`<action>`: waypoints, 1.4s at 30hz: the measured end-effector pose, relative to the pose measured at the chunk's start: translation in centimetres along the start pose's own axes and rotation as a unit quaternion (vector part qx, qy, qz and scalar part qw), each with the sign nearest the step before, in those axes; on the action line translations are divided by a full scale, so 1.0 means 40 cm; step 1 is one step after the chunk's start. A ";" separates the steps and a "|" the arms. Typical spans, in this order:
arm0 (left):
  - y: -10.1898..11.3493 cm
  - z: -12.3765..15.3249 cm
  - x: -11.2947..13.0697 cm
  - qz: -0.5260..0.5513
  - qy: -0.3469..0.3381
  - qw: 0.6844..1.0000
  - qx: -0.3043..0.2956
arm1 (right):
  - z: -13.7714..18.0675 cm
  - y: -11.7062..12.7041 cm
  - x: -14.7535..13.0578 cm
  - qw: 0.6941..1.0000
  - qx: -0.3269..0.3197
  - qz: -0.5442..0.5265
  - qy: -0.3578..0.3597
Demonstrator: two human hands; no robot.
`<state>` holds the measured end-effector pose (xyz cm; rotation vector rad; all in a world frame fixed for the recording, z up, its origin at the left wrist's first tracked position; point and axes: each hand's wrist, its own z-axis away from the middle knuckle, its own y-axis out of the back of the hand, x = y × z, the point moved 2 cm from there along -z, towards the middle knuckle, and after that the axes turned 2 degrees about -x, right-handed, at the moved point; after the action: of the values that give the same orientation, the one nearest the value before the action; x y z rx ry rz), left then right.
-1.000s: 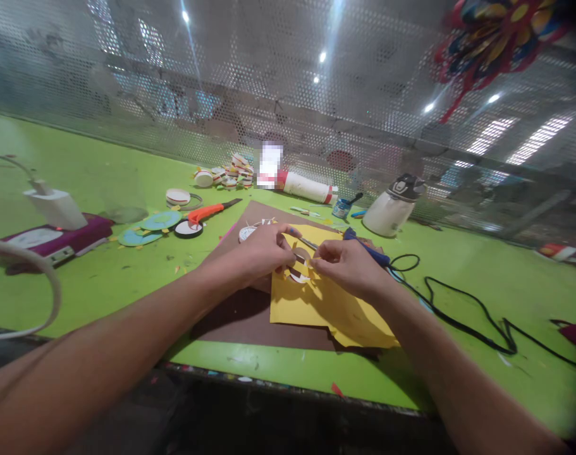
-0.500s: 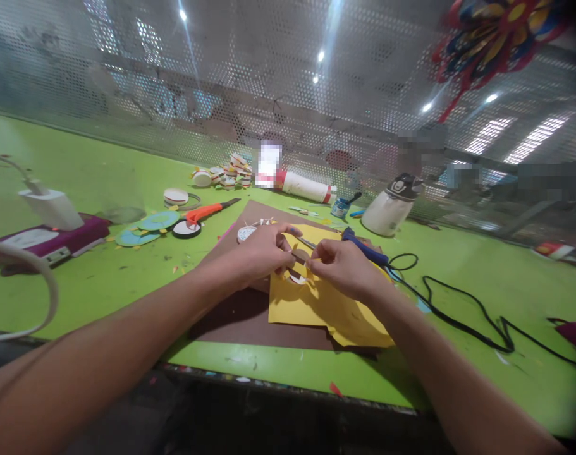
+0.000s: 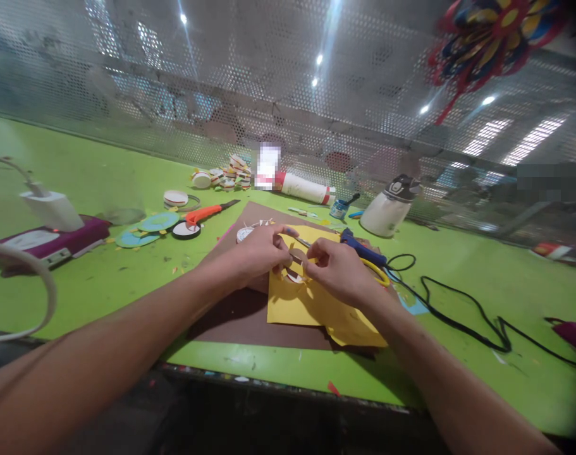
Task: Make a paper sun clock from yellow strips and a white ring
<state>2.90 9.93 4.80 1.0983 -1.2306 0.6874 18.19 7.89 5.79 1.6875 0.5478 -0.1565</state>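
My left hand [image 3: 262,253] and my right hand [image 3: 337,270] meet over a yellow paper sheet [image 3: 311,303] that lies on a brown board [image 3: 240,316]. Between the fingertips of both hands is a small round brown-and-white paper piece [image 3: 297,259], held just above a round hole cut in the sheet. A blue-handled tool [image 3: 361,248] with a black cord lies just behind my right hand, beside a yellow loop handle [image 3: 380,273].
The green table [image 3: 102,278] carries an orange-handled cutter [image 3: 207,212], paper discs [image 3: 155,222], tape rolls [image 3: 224,174], a white tube [image 3: 304,187], a small paint jar [image 3: 339,207], a white kettle [image 3: 389,205], a maroon device with a white charger [image 3: 55,221], and a black cord [image 3: 463,316]. Perforated metal mesh backs it.
Both hands have shifted slightly left with the round piece still between them. The yellow loop handle beside my right hand has come into view.
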 end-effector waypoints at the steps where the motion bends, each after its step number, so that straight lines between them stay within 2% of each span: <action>1: 0.002 -0.003 -0.005 0.002 -0.004 1.000 0.000 | 0.001 0.002 -0.001 1.000 0.000 -0.007 0.005; 4: 0.008 -0.013 -0.018 0.007 -0.014 1.000 0.010 | 0.003 0.014 -0.004 0.997 0.009 -0.075 0.013; 8: 0.010 -0.019 -0.029 0.058 -0.013 0.998 0.011 | 0.000 0.045 0.008 0.980 0.090 -0.175 0.010; 12: 0.009 -0.019 -0.034 0.102 -0.010 0.995 -0.005 | -0.014 0.054 0.036 0.963 0.114 -0.242 -0.030; 16: 0.009 -0.016 -0.034 0.121 -0.024 0.992 -0.037 | -0.022 0.045 0.046 0.954 0.066 -0.288 -0.047; 20: 0.002 -0.005 -0.016 0.154 -0.027 0.984 -0.083 | -0.011 0.040 0.030 0.939 -0.025 -0.341 -0.041; 24: -0.005 0.013 0.008 0.122 -0.017 0.985 -0.122 | 0.000 0.040 0.022 0.914 -0.127 -0.383 -0.036; 27: -0.007 0.022 0.017 0.107 -0.014 0.984 -0.143 | 0.001 0.037 0.028 0.902 -0.178 -0.392 -0.035; 31: -0.005 0.022 0.012 0.092 -0.017 0.983 -0.158 | 0.000 0.029 0.030 0.860 -0.229 -0.457 -0.009; 35: 0.002 0.014 0.002 0.127 -0.017 0.978 -0.162 | 0.000 0.028 0.030 0.848 -0.233 -0.476 -0.017; 38: 0.007 0.013 0.001 0.224 0.032 0.959 -0.172 | -0.003 0.030 0.032 0.837 -0.203 -0.506 -0.046; 40: 0.016 0.011 0.004 0.282 0.051 0.950 -0.124 | -0.007 0.029 0.035 0.817 -0.177 -0.545 -0.070; 42: 0.028 0.007 0.008 0.309 0.037 0.949 -0.049 | -0.013 0.024 0.040 0.799 -0.148 -0.577 -0.087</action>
<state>1.88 10.01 5.41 0.5855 -1.5382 1.1149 19.91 8.73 6.12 0.8171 1.3287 -1.0361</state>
